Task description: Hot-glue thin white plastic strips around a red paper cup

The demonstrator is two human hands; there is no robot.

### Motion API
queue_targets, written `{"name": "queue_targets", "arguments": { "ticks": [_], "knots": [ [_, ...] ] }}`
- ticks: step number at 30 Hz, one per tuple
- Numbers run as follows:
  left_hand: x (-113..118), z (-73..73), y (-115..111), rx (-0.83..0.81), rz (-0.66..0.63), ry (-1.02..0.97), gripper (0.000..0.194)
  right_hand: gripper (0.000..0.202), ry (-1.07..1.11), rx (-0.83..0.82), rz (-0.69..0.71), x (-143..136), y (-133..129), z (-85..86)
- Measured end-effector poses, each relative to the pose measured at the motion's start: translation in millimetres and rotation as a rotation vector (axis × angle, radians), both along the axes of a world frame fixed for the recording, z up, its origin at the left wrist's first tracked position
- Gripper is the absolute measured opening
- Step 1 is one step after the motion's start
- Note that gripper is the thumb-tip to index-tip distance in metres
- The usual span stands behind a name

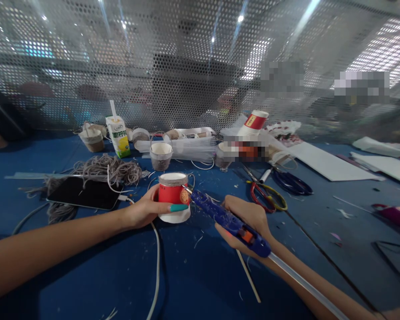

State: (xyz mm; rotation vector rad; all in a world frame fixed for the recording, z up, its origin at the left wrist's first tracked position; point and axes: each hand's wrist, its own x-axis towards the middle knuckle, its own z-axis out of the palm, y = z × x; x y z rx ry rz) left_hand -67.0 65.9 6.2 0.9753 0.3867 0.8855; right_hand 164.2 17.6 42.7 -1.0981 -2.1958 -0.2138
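Red-and-white round paper cup (169, 194) is upright near the middle, with a band of gray cord (173, 182) around its upper end, a small orange-brown printed picture on the red part, and white below. Whether its lower end touches the dark blue flat surface (96, 271), I cannot tell.

On the left lies a tangled heap of thin gray yarn (108, 169), beside a flat black rectangular device (83, 192). Next comes the left hand (147, 207), narrowly closed on the cup: its thumb, with a long turquoise nail, crosses the front, and the other fingers are mostly hidden behind. To the right, a blue plastic glue gun (216, 212) points its thin metal tip at the cup's right side; contact is not clear. The right hand (250, 215) is closed around this gun, partly covered by it.
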Motion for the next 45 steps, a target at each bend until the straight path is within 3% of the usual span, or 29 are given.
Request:
{"name": "queue_targets", "arguments": {
  "ticks": [10, 21, 27, 36, 41, 45],
  "knots": [
    [0, 2.0, 0, -0.012, 0.013, 0.033, 0.055, 0.022, -0.036, 0.003, -0.005, -5, -3, 9.4],
    [0, -4.7, 1, -0.021, 0.019, -0.024, 0.055, 0.022, -0.001, 0.030, 0.019, 1, 1, 3.6],
    [-1, -1.9, 1, 0.001, -0.006, -0.019, 0.051, 0.022, 0.020, 0.093, 0.127, 6, 9, 0.2],
    [-1, -2.4, 1, -0.029, -0.004, -0.007, 0.051, 0.024, 0.029, 0.089, 0.133, 4, 8, 0.1],
    [1, -1.4, 0, -0.027, 0.040, 0.011, 0.056, 0.023, 0.044, 0.112, 0.054, 5, 13, 1.3],
    [3, -0.2, -2, -0.032, 0.114, 0.103, 0.061, 0.020, -0.003, 0.030, -0.147, 13, 25, -0.7]
  ]
}}
